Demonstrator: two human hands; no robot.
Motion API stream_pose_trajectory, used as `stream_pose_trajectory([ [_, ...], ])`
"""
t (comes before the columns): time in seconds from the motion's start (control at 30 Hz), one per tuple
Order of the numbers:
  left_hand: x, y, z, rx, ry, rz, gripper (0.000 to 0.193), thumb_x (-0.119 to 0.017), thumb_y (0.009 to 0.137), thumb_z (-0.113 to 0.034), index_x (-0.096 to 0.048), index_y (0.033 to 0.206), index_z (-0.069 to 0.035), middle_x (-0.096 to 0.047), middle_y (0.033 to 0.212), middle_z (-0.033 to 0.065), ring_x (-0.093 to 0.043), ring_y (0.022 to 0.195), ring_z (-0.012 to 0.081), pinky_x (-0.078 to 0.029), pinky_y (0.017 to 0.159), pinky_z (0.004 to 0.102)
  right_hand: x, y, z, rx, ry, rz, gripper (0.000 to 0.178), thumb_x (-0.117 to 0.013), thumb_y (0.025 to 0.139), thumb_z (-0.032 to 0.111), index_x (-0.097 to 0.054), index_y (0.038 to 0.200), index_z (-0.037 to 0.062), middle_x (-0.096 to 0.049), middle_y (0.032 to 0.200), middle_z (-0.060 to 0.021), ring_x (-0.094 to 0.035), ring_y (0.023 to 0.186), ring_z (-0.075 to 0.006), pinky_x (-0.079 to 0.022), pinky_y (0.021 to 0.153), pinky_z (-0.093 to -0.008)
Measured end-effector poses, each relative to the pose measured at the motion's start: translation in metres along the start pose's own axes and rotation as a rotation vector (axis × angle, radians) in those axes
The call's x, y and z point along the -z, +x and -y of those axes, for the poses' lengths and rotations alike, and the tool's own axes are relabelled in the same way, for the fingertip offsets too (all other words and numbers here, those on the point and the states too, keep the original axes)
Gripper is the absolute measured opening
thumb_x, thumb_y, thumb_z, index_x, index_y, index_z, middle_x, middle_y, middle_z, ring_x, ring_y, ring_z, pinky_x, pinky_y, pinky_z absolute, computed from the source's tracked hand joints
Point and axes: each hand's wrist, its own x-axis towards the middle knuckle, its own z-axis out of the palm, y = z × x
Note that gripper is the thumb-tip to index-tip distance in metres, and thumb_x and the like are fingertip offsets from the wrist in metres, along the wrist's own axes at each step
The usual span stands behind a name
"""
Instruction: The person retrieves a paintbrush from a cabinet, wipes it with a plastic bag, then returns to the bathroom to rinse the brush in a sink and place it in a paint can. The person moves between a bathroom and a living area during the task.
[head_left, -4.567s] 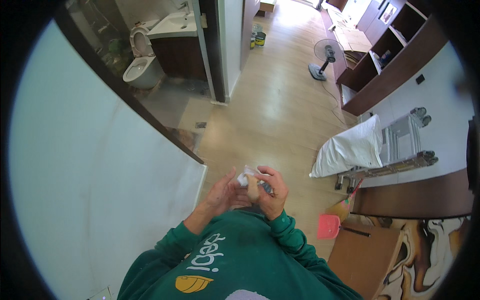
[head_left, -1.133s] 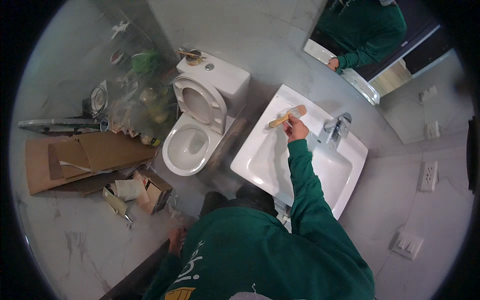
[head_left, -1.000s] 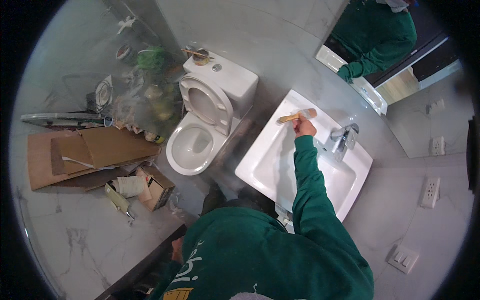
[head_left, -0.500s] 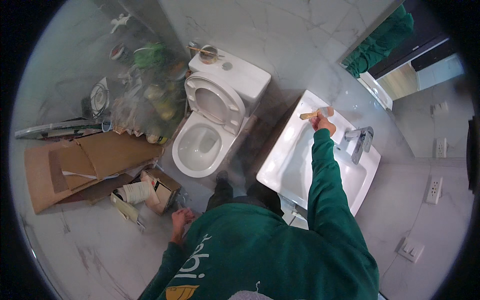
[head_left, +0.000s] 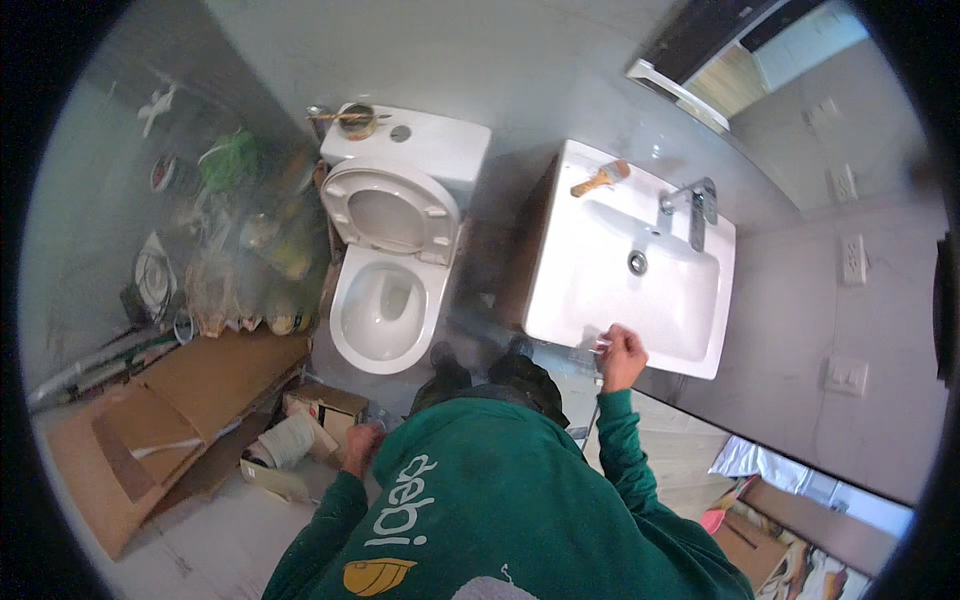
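Observation:
My right hand (head_left: 624, 358) is over the front edge of the white washbasin (head_left: 550, 290), its fingers pinched together. A small pale bit shows at the fingertips, too small to name. A flat paintbrush (head_left: 600, 178) with a wooden handle and reddish-brown bristles lies on the basin's back left rim, away from both hands. Low at my left side, my left hand (head_left: 362, 446) has its fingers curled in. Something of clear plastic (head_left: 378, 414) shows right by it; what the fingers hold is hidden.
A white toilet (head_left: 385, 310) stands left of the basin, its lid up. A jar (head_left: 357, 121) with a stick across it sits on the cistern. Flattened cardboard (head_left: 215, 375), an opened box (head_left: 330, 408) and a pale roll (head_left: 285, 442) lie left. A chrome tap (head_left: 690, 205) rises over the basin.
My right hand has let go of the paintbrush on the basin's rim and drawn back to the front edge. My left hand stays low at my side. The view has shifted.

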Motion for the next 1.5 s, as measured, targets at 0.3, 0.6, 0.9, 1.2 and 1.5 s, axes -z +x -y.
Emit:
stream_pose_trajectory([
  [0.3, 0.014, 0.074, -0.149, -0.025, -0.139, -0.084, 0.03, -0.067, 0.085, -0.022, -0.063, 0.098, 0.005, -0.069, 0.082, 0.0144, -0.069, 0.07, 0.0225, -0.052, 0.053, 0.0313, 0.053, -0.083, -0.081, -0.062, -0.048, 0.195, 0.021, -0.064, 0.09, 0.021, -0.064, 0.097, 0.0014, -0.068, 0.078, -0.0099, -0.066, 0.059, -0.018, -0.046, 0.047, -0.0256],
  [0.6, 0.008, 0.063, -0.365, -0.467, -0.331, -0.193, 0.018, -0.062, 0.088, -0.016, -0.066, 0.095, 0.0, -0.069, 0.081, 0.0091, -0.066, 0.065, 0.0174, -0.049, 0.055, 0.0278, 0.136, -0.07, -0.136, -0.298, -0.098, 0.11, 0.018, -0.064, 0.087, 0.016, -0.065, 0.094, -0.0001, -0.067, 0.077, -0.0116, -0.067, 0.06, -0.021, -0.051, 0.047, -0.0288],
  [0.9, 0.087, 0.17, -0.555, -0.554, -0.555, -0.288, 0.022, -0.062, 0.089, -0.019, -0.065, 0.088, 0.002, -0.068, 0.078, 0.0109, -0.064, 0.06, 0.0181, -0.047, 0.047, 0.0287, 0.2, -0.11, -0.206, -0.698, -0.017, -0.159, 0.019, -0.055, 0.086, 0.01, -0.062, 0.097, -0.0051, -0.067, 0.08, -0.0199, -0.067, 0.06, -0.031, -0.054, 0.046, -0.0402],
  [1.2, 0.089, 0.228, -0.643, -0.414, -0.268, -0.41, 0.035, -0.071, 0.083, -0.031, -0.062, 0.062, -0.005, -0.06, 0.057, 0.0056, -0.054, 0.044, 0.0136, -0.036, 0.037, 0.0278, 0.137, -0.147, -0.175, -0.746, -0.134, -0.046, 0.025, -0.064, 0.086, 0.014, -0.063, 0.102, -0.0049, -0.069, 0.089, -0.0199, -0.068, 0.072, -0.0306, -0.056, 0.057, -0.04],
  [1.5, 0.089, 0.256, -0.668, -0.322, -0.291, -0.282, 0.027, -0.071, 0.081, -0.028, -0.059, 0.063, -0.011, -0.059, 0.057, 0.0011, -0.048, 0.041, 0.0103, -0.03, 0.038, 0.0285, 0.093, -0.12, -0.126, -0.662, -0.013, -0.095, 0.022, -0.067, 0.086, 0.014, -0.063, 0.099, -0.0033, -0.069, 0.086, -0.0156, -0.068, 0.066, -0.0267, -0.056, 0.054, -0.0385],
])
